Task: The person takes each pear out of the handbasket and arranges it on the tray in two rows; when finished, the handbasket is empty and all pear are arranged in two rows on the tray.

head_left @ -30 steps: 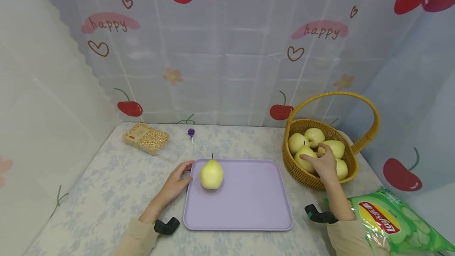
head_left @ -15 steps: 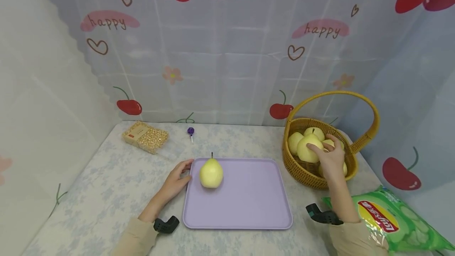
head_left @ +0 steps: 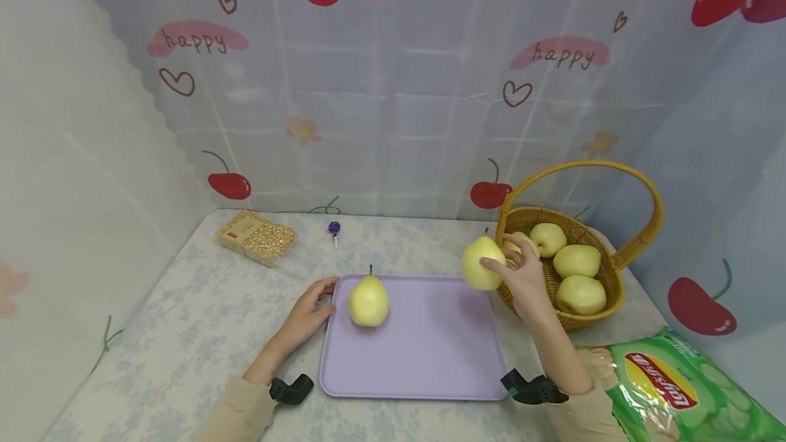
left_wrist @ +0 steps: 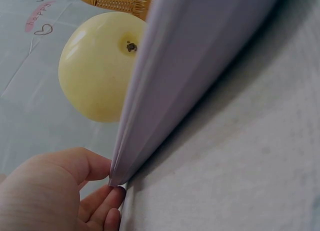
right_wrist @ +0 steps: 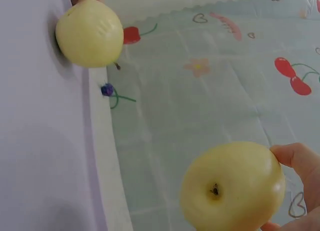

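Note:
My right hand (head_left: 529,285) holds a yellow pear (head_left: 481,266) between thumb and fingers, raised above the right back corner of the lilac tray (head_left: 424,360). In the right wrist view this pear (right_wrist: 232,186) shows its blossom end. Another pear (head_left: 368,302) stands upright, stem up, near the left side of the tray. At the tray's left back edge, my left hand (head_left: 307,312) pinches the rim, thumb on one side and fingertips on the other in the left wrist view. A wicker basket (head_left: 574,323) to the right contains several more pears (head_left: 577,262).
A green chip bag (head_left: 688,380) lies at the front right, beside the right forearm. A pack of corn kernels (head_left: 258,236) and a purple lollipop (head_left: 334,228) lie toward the back left. The basket's tall handle (head_left: 653,210) arches above its pears.
My right hand has taken a pear, lifted it out of the basket and carried it left to the tray's right back corner. My left hand stays at the tray's edge.

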{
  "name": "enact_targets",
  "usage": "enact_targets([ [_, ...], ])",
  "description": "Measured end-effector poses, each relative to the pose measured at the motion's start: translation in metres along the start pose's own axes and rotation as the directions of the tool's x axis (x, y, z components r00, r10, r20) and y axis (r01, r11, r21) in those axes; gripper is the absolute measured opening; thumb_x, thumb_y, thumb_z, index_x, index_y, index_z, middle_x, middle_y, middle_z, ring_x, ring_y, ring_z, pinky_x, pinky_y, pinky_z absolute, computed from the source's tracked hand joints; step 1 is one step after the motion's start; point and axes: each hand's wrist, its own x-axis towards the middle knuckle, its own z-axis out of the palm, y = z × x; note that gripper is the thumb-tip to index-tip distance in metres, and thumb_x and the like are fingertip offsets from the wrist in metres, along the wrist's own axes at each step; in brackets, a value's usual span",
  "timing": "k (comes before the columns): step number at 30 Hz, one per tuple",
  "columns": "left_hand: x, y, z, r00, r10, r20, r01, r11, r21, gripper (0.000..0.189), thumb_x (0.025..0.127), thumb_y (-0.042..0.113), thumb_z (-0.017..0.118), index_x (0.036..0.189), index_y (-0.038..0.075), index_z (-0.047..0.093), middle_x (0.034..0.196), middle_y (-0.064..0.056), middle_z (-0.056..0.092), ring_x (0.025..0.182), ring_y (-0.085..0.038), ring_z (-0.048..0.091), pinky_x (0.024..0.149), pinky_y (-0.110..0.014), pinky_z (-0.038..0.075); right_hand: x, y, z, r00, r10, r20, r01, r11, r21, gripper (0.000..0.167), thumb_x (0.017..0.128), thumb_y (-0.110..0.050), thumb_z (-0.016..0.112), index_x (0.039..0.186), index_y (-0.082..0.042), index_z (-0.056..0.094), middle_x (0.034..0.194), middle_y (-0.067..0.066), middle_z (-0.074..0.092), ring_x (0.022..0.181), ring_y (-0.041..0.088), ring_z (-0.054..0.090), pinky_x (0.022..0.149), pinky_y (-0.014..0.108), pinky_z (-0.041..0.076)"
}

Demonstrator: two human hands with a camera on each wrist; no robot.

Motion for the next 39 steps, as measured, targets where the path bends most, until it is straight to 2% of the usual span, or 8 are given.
enact_targets([
  [5,0.0,0.001,0.001,1.0,0.005,0.013,-0.005,1.0,-0.006,0.053,0.091,0.003,0.054,0.142,0.007,0.042,0.137,-0.016,0.05,0.125,-0.033,0.048,0.106,-0.054,0.037,0.003,0.01,0.026,0.999,0.015,0.052,-0.013,1.0,-0.025,0.072,0.086,-0.016,0.068,0.146,-0.012,0.029,0.134,0.016,0.047,0.112,0.015,0.054,0.082,0.016,0.048],
  [8,0.0,0.001,0.002,1.0,-0.015,0.017,0.015,1.0,-0.027,0.053,0.091,0.003,0.054,0.142,0.009,0.043,0.139,-0.015,0.049,0.126,-0.032,0.048,0.107,-0.053,0.035,0.006,0.018,0.04,0.997,0.001,0.074,0.002,0.999,-0.04,0.071,0.085,-0.015,0.069,0.145,-0.011,0.031,0.135,0.019,0.047,0.122,0.029,0.051,0.091,0.026,0.048],
  [10,0.0,0.001,0.003,1.0,-0.015,0.018,0.015,1.0,-0.025,0.053,0.091,0.003,0.054,0.142,0.009,0.043,0.139,-0.014,0.048,0.127,-0.031,0.047,0.107,-0.053,0.035,0.008,0.025,0.049,0.997,-0.004,0.083,0.008,0.999,-0.051,0.071,0.084,-0.015,0.07,0.144,-0.011,0.033,0.135,0.021,0.048,0.124,0.033,0.051,0.096,0.033,0.046],
  [13,-0.001,0.0,0.003,1.0,-0.015,0.017,0.015,0.999,-0.032,0.052,0.091,0.003,0.055,0.141,0.009,0.043,0.139,-0.015,0.048,0.127,-0.031,0.048,0.107,-0.053,0.036,0.008,0.035,0.061,0.995,0.001,0.1,0.005,0.998,-0.066,0.071,0.082,-0.016,0.072,0.143,-0.01,0.035,0.133,0.021,0.05,0.123,0.034,0.052,0.097,0.039,0.047],
  [23,0.001,-0.002,0.002,1.0,-0.006,0.023,0.007,1.0,-0.022,0.053,0.091,0.003,0.054,0.142,0.011,0.043,0.138,-0.014,0.049,0.127,-0.031,0.047,0.108,-0.053,0.035,0.0,0.05,0.089,0.993,0.015,0.119,0.002,0.991,-0.137,0.072,0.079,-0.02,0.076,0.14,-0.007,0.041,0.126,0.021,0.056,0.113,0.034,0.058,0.089,0.04,0.052],
  [39,0.003,0.0,-0.003,1.0,0.001,0.025,-0.001,1.0,-0.014,0.051,0.091,0.005,0.054,0.141,0.009,0.043,0.138,-0.015,0.049,0.126,-0.031,0.047,0.107,-0.053,0.036,0.0,0.057,0.101,0.986,0.048,0.158,-0.007,0.968,-0.252,0.073,0.081,-0.028,0.072,0.141,-0.005,0.038,0.12,0.022,0.06,0.108,0.032,0.058,0.081,0.035,0.051],
])
